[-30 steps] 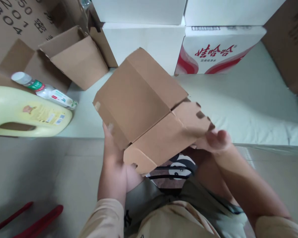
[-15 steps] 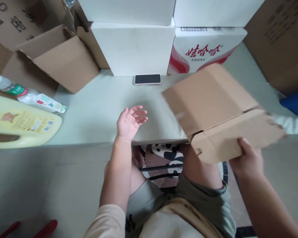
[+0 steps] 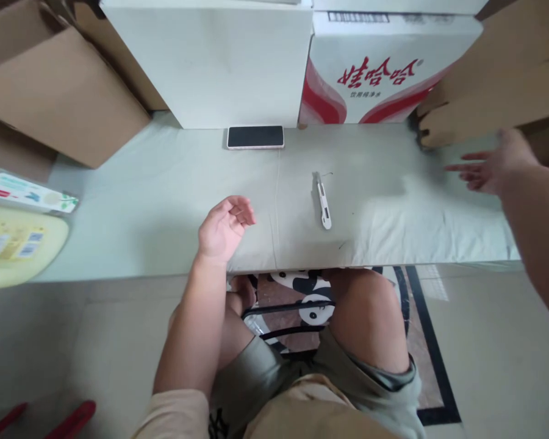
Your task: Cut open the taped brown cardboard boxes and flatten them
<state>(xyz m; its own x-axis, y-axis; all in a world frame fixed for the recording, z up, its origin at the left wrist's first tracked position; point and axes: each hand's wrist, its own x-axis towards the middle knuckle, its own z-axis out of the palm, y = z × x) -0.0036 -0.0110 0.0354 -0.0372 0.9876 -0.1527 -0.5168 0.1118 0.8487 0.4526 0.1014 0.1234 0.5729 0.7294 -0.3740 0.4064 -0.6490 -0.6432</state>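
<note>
My left hand (image 3: 225,228) hovers over the front part of the cloth-covered table (image 3: 183,201), palm turned up, fingers slightly curled and holding nothing. Off to the right, my right hand (image 3: 489,167) has its fingers spread and is free of any object, just below a flattened brown cardboard piece (image 3: 489,91). Between the hands lies a white utility knife (image 3: 323,202). A phone (image 3: 255,137) with a dark screen rests against the foot of a white box (image 3: 219,67).
A white box with red lettering (image 3: 370,73) stands at the back. On the left are an open brown carton (image 3: 68,91) and a yellow jug (image 3: 22,244). My knees are under the table's front edge.
My right hand has let go of the cardboard, which moved from the front to the back right. The knife now shows on the table. The view has shifted, and my left hand's fingers curl more.
</note>
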